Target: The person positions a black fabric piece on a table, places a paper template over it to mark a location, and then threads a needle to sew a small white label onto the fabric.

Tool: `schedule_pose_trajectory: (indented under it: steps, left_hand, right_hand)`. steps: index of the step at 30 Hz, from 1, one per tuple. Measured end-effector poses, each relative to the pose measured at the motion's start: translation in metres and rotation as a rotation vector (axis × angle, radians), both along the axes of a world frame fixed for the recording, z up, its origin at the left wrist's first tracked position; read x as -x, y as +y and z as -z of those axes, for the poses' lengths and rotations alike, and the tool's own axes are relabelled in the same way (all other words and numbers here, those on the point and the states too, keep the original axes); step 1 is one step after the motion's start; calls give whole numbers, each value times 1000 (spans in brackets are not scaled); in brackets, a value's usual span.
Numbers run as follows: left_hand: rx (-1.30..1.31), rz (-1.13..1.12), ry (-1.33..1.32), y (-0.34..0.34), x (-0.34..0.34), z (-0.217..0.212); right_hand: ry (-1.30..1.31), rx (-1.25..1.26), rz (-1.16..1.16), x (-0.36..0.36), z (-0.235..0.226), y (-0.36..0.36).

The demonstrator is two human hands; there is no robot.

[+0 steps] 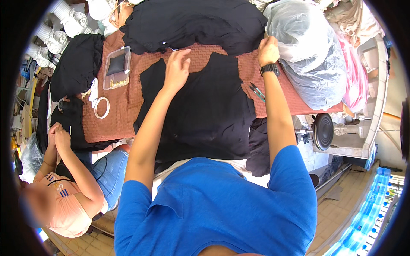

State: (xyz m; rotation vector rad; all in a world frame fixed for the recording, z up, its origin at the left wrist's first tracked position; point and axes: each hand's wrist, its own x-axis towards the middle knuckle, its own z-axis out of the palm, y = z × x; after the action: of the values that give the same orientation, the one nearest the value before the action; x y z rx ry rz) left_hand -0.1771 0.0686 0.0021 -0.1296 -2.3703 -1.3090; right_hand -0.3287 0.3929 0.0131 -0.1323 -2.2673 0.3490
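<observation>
- The left hand (176,68) lies flat, grip released, on the black cloth piece (205,111) spread on the brown desk (115,123).
- The right hand (268,49) is clenched at the big black cloth (192,23), beside a clear plastic bag (307,55).
- Small scissors (256,91) lie near the right wrist.

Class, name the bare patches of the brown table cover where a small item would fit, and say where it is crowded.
Bare brown cover lies below the tape ring, and right of the scissors. Crowded: the far edge, under black fabric and the plastic bag.
</observation>
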Motion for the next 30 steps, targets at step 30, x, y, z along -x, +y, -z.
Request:
schedule_pose_trajectory:
  steps: [30]
  left_hand:
    - [-239,33,-348,26,-100,35]
  right_hand:
    - [-465,-43,-892,-9,53,-102]
